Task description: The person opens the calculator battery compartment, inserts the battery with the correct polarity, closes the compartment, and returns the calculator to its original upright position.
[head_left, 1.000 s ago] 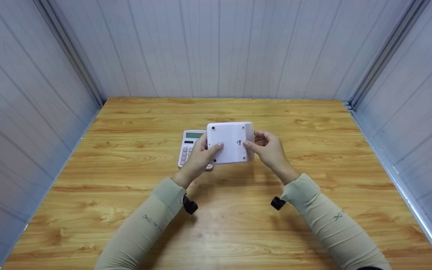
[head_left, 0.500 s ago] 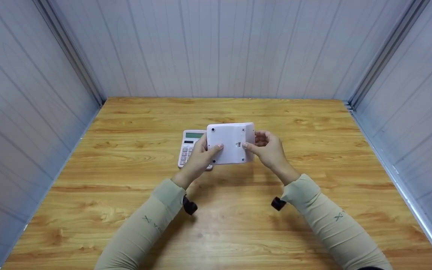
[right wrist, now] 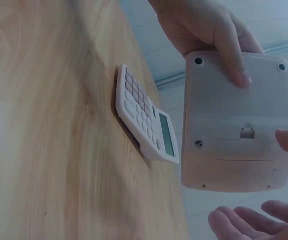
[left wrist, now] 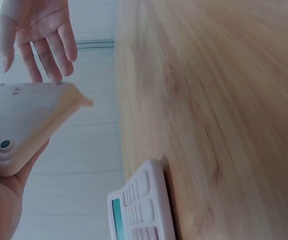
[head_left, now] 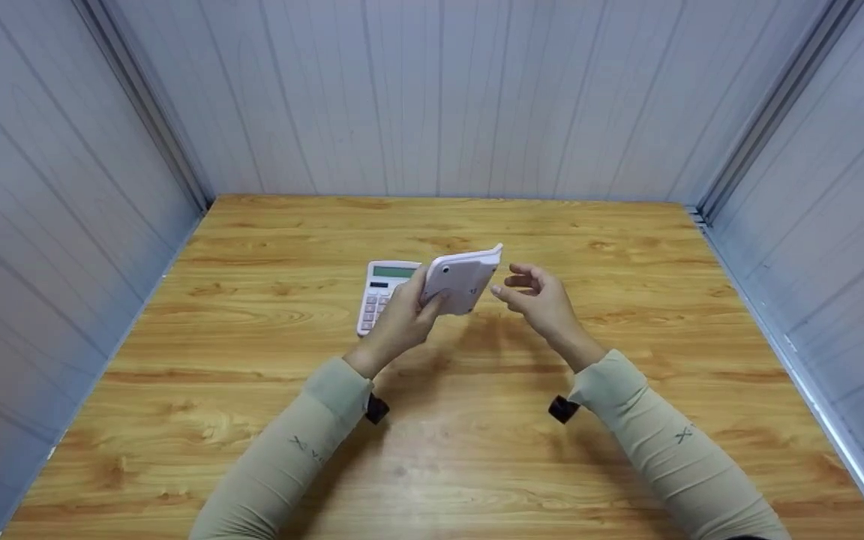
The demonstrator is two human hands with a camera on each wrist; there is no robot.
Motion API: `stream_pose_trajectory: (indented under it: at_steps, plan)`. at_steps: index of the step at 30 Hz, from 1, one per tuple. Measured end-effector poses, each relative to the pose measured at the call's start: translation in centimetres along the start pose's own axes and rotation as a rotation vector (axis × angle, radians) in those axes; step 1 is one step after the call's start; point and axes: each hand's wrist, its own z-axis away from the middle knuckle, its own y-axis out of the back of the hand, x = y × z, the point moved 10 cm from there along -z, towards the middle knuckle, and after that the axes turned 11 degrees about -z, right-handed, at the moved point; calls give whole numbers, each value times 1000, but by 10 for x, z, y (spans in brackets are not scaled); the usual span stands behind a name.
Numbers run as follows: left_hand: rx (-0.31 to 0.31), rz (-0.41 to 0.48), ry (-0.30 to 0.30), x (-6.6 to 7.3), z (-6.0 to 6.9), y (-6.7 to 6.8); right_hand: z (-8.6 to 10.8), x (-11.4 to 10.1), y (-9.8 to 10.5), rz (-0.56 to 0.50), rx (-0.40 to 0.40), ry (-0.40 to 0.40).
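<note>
In the head view my left hand (head_left: 400, 319) grips a pale pink calculator (head_left: 466, 279) by one side, thumb on its back and the other fingers behind it. The calculator is raised above the table and tilted. Its back, with dark round feet and a small slotted opening, shows in the right wrist view; its keys are hidden. My right hand (head_left: 546, 306) is just right of it, fingers spread and loosely bent, apart from it. A second pale pink calculator (head_left: 379, 285) lies face up on the table, partly behind my left hand.
The wood-grain table (head_left: 432, 465) spreads out under both arms. Pale panelled walls (head_left: 432, 97) enclose it at the back and both sides. A small black device (head_left: 376, 409) is at the left wrist, another black device (head_left: 562, 409) at the right.
My left hand has turned the held calculator, so its back now faces more to the right and it looks narrower. My right hand has let go of its edge.
</note>
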Motion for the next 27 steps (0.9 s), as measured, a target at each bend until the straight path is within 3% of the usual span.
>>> stream_pose_trajectory:
  at_steps: [8,14,21,27]
  plan:
    - [73,-470,-258,26,4,1,3,2,-1,-97,-6,-48]
    - [102,-768,-419,40,11,-9,5,5,-5,-245,-9,-109]
    - [107,-973,-571,52,16,-20,8,9,-14,-380,-58,-215]
    - [135,-1073,-687,58,20,-28,10,9,-23,-461,-130,-254]
